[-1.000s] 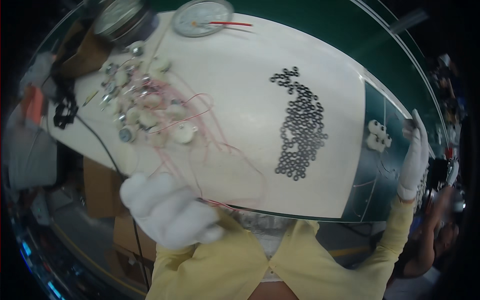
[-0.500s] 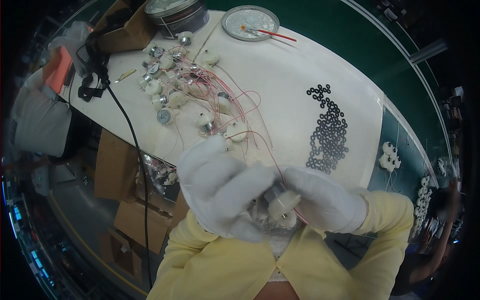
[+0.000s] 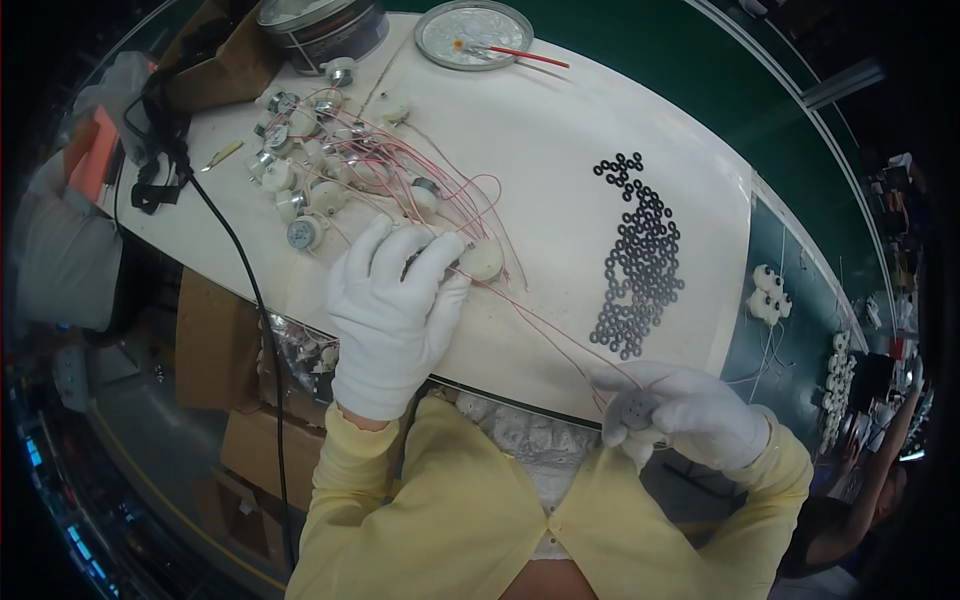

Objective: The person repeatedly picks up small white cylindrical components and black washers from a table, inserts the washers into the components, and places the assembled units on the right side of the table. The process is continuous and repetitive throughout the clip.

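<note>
My right hand, in a white glove, grips a small motor with a round grey face near the table's front edge. Thin red wires stretch from it across the table toward my left hand. My left hand, also gloved in white, curls its fingers down over another small motor at the near side of the pile; the glove hides most of that one. Close beside the left fingertips lies a round cream-coloured motor housing. Several more motors with red leads are heaped beyond.
Black rings lie scattered on the white table. A round lid carries a red-handled brush, beside a large tin. A small knife and black cable are at left. Assembled white parts rest at right.
My hands have parted. The left has moved forward and left onto the motor pile; the right has shifted right and slightly down with its motor, whose grey face has turned into view.
</note>
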The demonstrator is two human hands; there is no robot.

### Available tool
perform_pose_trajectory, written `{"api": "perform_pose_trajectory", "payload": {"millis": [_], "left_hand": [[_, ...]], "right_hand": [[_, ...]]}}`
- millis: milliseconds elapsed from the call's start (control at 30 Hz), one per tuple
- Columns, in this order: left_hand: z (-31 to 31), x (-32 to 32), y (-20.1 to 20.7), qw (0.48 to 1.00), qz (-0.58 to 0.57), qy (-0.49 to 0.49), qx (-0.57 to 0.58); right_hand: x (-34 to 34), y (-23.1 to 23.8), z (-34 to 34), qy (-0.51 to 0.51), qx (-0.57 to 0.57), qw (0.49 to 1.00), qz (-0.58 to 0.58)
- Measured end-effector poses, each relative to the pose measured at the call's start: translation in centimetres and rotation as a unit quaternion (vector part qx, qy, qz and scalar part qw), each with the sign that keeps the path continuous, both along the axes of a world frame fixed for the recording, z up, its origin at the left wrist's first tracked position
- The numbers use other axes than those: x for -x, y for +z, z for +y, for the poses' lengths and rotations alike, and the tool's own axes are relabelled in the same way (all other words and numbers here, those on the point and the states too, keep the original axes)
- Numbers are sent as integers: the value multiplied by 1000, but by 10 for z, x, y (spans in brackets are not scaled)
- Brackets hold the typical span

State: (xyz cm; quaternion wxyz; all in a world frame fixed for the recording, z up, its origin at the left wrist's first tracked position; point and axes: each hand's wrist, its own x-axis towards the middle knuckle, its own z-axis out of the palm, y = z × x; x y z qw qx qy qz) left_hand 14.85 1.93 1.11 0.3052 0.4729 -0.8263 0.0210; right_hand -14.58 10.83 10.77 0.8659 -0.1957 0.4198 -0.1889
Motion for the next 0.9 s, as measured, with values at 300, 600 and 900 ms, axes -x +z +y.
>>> {"api": "perform_pose_trajectory", "payload": {"millis": [300,600,900], "left_hand": [[-2,3,-1,1000,19,-15,1],[-2,-8,-14,992,119,-36,0],[-6,-14,-19,985,173,0,17]], "right_hand": [[-9,-11,15,-92,239,954,157],[-1,-20,3,-98,163,976,107],[-22,-16,-15,-38,199,966,159]]}}
